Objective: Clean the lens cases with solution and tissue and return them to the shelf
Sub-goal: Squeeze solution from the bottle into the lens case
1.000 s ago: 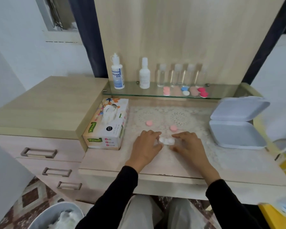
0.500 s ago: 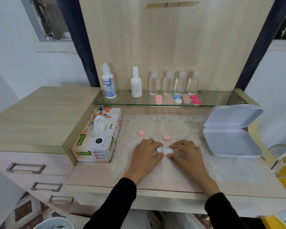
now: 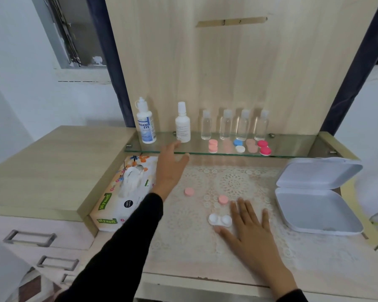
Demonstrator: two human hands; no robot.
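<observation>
Left hand (image 3: 169, 168) grip open, empty; right hand (image 3: 248, 225) flat beside white case (image 3: 220, 219).

A tall pale wood back panel (image 3: 238, 73) rises behind the desk. White walls (image 3: 20, 73) flank it, with dark blue curtains (image 3: 105, 62) at both edges. Left of it sit a window (image 3: 74, 33) and a drawer unit (image 3: 42, 236).

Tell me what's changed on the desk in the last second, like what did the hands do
The left hand let go of the white lens case and reached up toward the white bottle on the glass shelf, not yet gripping it. The right hand opened flat beside the case. The case, the two pink caps and the tissue box stayed put.
</observation>
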